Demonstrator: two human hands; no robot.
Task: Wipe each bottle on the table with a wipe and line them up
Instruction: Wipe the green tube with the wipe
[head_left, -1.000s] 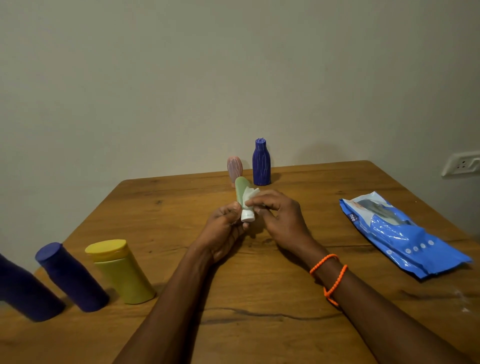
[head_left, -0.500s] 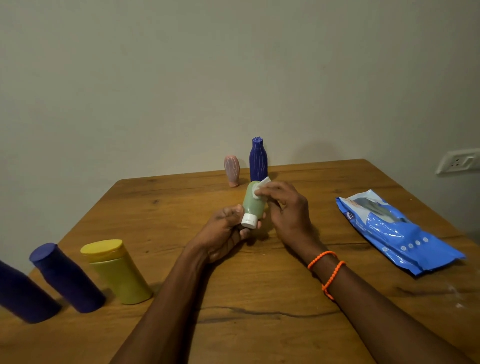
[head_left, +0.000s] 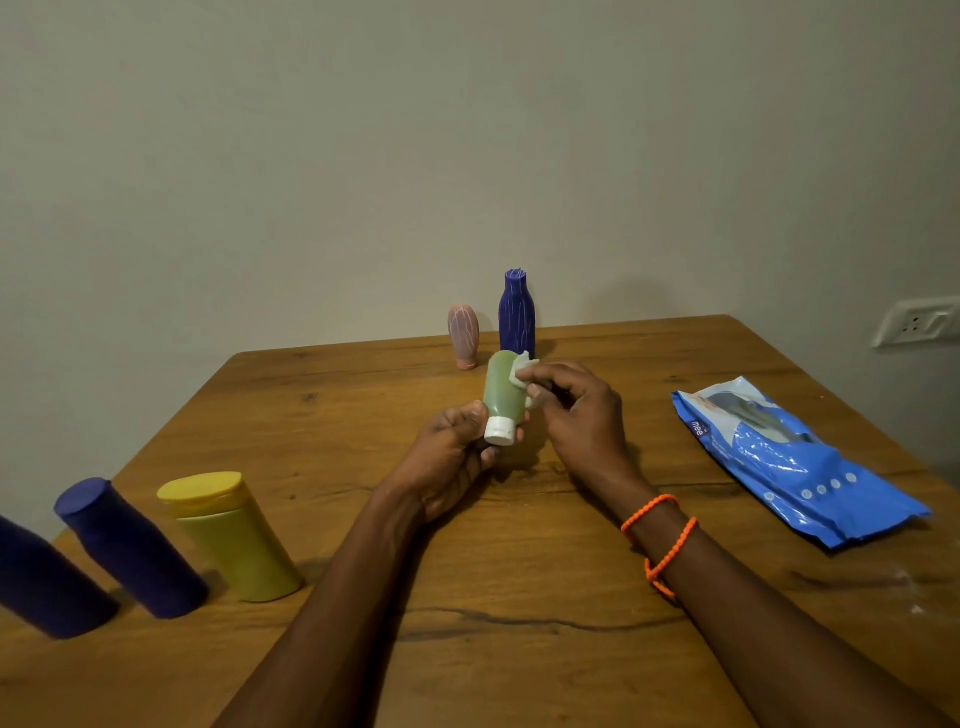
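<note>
My left hand (head_left: 453, 462) grips a small green bottle (head_left: 503, 391) by its white cap, held upside down above the table's middle. My right hand (head_left: 579, 415) pinches a white wipe (head_left: 524, 369) against the bottle's upper right side. A pink bottle (head_left: 463, 335) and a tall blue bottle (head_left: 517, 314) stand side by side near the far edge. At the left stand a yellow bottle (head_left: 234, 535) and two dark blue bottles (head_left: 130, 548), the leftmost one (head_left: 41, 582) cut off by the frame.
A blue pack of wipes (head_left: 795, 460) lies flat on the right side of the wooden table (head_left: 519, 597). A wall stands just behind the table's far edge, with a socket (head_left: 917, 322) at the right.
The green bottle has been turned so its cap points down and toward me, and the wipe has slid from near the cap up to the bottle's far end.
</note>
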